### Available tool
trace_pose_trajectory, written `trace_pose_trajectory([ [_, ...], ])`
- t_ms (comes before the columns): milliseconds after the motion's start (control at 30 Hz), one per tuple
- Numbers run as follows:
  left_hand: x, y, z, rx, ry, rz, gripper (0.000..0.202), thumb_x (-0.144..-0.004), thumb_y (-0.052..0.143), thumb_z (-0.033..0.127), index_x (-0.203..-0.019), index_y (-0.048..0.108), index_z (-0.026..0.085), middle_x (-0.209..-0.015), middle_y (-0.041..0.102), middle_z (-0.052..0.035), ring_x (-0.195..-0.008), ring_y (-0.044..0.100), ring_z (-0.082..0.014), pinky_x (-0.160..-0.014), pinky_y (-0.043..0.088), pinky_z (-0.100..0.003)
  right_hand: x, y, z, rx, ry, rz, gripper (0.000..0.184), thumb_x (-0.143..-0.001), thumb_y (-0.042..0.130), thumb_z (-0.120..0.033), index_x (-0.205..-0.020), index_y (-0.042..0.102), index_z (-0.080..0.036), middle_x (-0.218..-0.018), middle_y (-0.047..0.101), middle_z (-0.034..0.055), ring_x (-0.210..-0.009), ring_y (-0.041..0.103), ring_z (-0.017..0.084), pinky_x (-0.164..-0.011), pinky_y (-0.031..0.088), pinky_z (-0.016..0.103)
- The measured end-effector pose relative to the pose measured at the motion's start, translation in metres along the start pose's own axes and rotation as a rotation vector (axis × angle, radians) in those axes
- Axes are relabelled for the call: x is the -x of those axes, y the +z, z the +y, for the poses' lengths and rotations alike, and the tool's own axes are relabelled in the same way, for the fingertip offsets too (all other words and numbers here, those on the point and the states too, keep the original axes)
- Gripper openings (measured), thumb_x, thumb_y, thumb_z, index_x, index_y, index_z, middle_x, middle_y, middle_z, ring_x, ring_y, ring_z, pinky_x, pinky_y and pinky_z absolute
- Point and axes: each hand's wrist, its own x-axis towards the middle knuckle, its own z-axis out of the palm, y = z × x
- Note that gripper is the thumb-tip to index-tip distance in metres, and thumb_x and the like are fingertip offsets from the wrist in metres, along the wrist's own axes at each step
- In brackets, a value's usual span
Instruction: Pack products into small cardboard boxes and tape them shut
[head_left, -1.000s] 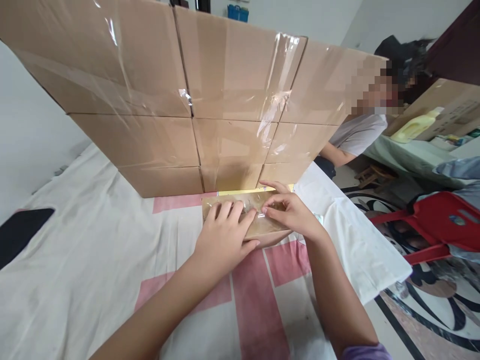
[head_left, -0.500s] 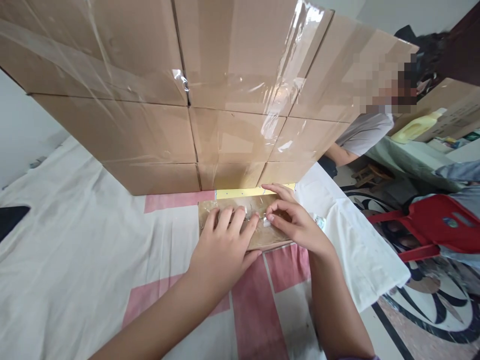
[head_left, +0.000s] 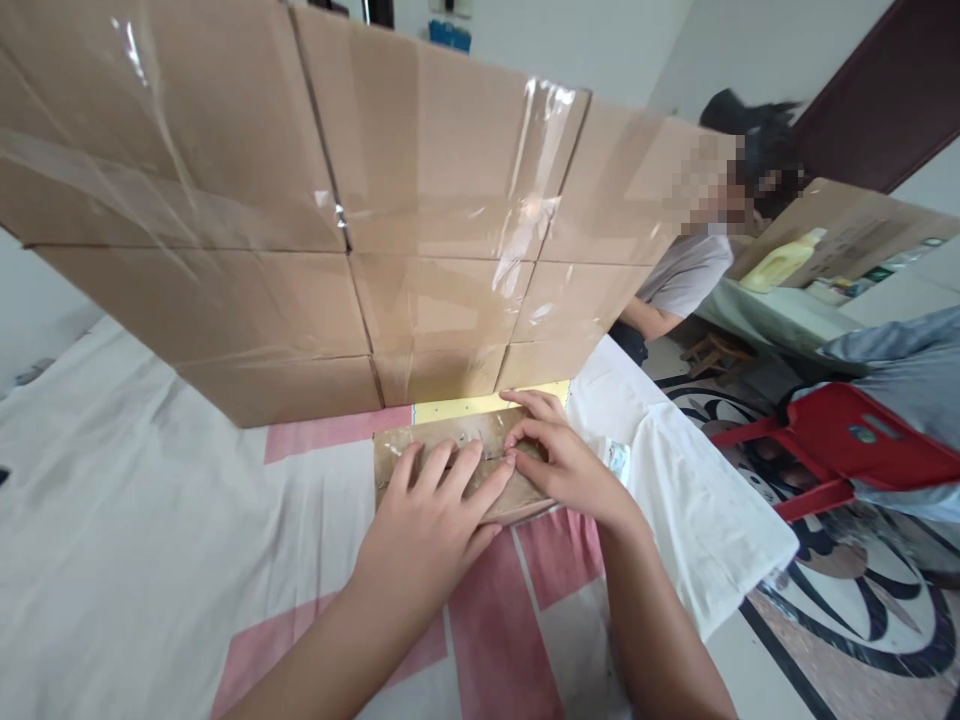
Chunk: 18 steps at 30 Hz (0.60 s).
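A small flat cardboard box, its top covered with shiny clear tape, lies on the cloth in front of me. My left hand rests on its top with the fingers spread, the thumb by the near edge. At the right part of the top, my right hand has thumb and index finger pinched together, close to the left index fingertip. What the pinch holds, if anything, is too small to make out. The other right fingers stretch toward the far edge.
A tall wall of taped cardboard boxes stands right behind the small box. A white and pink cloth covers the table. A small white packet lies to the right. Beyond are a seated person and a red chair.
The view has tilted up and shifted right, so everything sits lower and farther left. The right pinch has come closer to the left index fingertip; a whitish bit beneath it no longer shows.
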Motion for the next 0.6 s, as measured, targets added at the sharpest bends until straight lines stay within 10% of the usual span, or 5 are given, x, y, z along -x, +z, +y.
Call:
trace_pose_trajectory([
  [600, 0.005, 0.020, -0.008, -0.012, 0.050, 0.159, 0.043, -0.092, 0.061, 0.052, -0.134, 0.065, 0.042, -0.132, 0.068, -0.0040, -0.115, 0.059, -0.0321, -0.103, 0.038, -0.055, 0.004, 0.000, -0.007, -0.014, 0.069, 0.041, 0.006, -0.088, 0.071, -0.019, -0.085, 0.070, -0.023, -0.150, 0.051, 0.0051, -0.144, 0.036, 0.025, -0.119, 0.035, 0.050],
])
